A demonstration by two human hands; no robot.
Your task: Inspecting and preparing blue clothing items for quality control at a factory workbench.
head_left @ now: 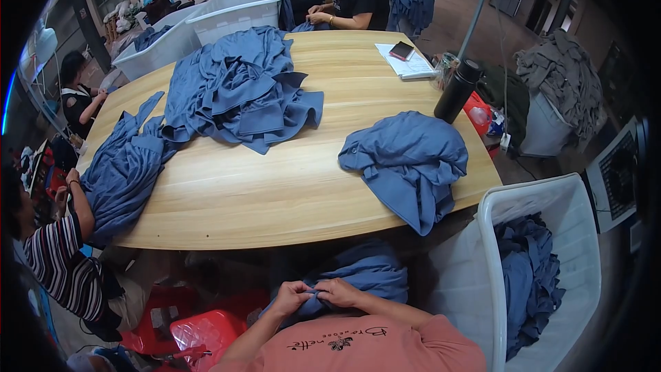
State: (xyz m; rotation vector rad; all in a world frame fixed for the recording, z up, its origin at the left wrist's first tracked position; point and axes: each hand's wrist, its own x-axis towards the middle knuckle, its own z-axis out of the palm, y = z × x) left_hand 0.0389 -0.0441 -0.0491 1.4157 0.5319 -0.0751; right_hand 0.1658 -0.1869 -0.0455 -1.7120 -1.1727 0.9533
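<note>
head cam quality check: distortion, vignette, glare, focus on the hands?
Head view: strong fisheye, the wooden table edge bows and black vignette fills the corners; lighting is soft and even, only faint sheen on the tabletop; left hand and right hand on the blue garment look reasonably sharp.

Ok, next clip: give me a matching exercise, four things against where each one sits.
Things:
1. flask
2. phone
3. white bin
4. held garment

Places:
A. on papers at the table's far right
B. in the lap, below the table's near edge
C. upright at the table's right edge
D. on the floor right of the table, blue cloth inside

Pairs: 1-C, 2-A, 3-D, 4-B. Both the left hand and the right hand pinch the held garment.
</note>
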